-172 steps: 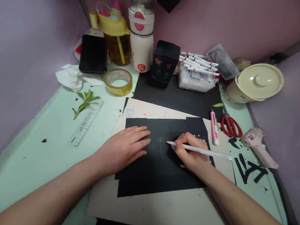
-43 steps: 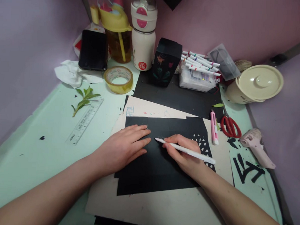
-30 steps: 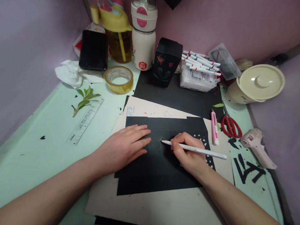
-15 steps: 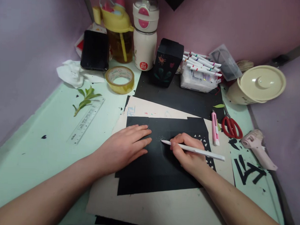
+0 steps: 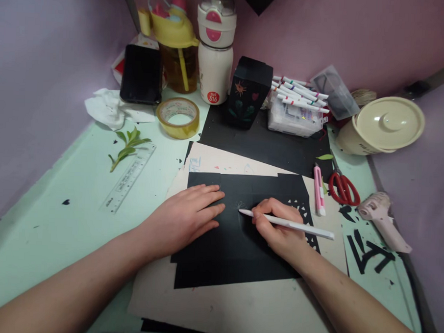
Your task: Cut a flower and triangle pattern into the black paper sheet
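Note:
Black paper [image 5: 218, 254] with small cut-out shapes along its right side lies on a pale board [image 5: 201, 303]. Flat on the left part of the black paper rests my left hand [image 5: 186, 216], fingers stretched out. My right hand [image 5: 278, 225] grips a white pen [image 5: 296, 225], its tip at a small, faint flower-like drawing [image 5: 239, 205] near the paper's middle. A pink utility knife [image 5: 319, 190] and red-handled scissors [image 5: 344, 189] lie to the right of the paper.
Left of the board are a clear ruler [image 5: 129, 179], a green sprig [image 5: 127, 147] and a tape roll [image 5: 178, 118]. Behind stand a white bottle [image 5: 215, 73], a black box [image 5: 249, 91] and several markers [image 5: 302, 94]. A glue gun [image 5: 383, 220] and a lidded pot [image 5: 382, 124] are at right.
The pen tip has shifted very slightly at the drawing, which shows a little more line. My left hand keeps its place on the paper.

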`<state>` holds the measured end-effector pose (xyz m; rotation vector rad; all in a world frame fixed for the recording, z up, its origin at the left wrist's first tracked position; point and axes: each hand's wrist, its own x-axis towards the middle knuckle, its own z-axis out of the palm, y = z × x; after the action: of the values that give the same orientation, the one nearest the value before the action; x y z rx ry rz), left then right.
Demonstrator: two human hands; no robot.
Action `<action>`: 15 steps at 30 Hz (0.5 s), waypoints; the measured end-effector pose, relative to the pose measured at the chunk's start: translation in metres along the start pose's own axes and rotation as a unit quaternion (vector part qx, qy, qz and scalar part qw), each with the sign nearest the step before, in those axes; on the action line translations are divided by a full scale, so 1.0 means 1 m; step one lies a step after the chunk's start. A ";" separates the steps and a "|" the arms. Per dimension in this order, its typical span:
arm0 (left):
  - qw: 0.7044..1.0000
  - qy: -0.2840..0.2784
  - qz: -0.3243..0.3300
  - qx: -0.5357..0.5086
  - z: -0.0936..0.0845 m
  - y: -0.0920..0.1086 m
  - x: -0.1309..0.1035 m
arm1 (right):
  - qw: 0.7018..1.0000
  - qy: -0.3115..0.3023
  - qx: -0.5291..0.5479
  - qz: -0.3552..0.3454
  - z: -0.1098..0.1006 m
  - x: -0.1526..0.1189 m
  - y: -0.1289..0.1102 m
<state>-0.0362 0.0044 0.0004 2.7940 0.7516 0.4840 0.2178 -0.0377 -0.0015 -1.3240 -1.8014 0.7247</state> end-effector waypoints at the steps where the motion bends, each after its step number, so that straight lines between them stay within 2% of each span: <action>1: 1.000 0.000 -0.001 0.000 0.000 0.000 0.000 | 1.000 0.000 0.001 -0.002 0.000 0.000 0.000; 15: 1.000 0.001 -0.001 -0.002 0.000 0.000 0.000 | 1.000 -0.011 0.010 -0.005 0.000 0.000 -0.004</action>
<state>-0.0360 0.0041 0.0000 2.7893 0.7522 0.4890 0.2155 -0.0387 0.0014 -1.2967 -1.8121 0.7522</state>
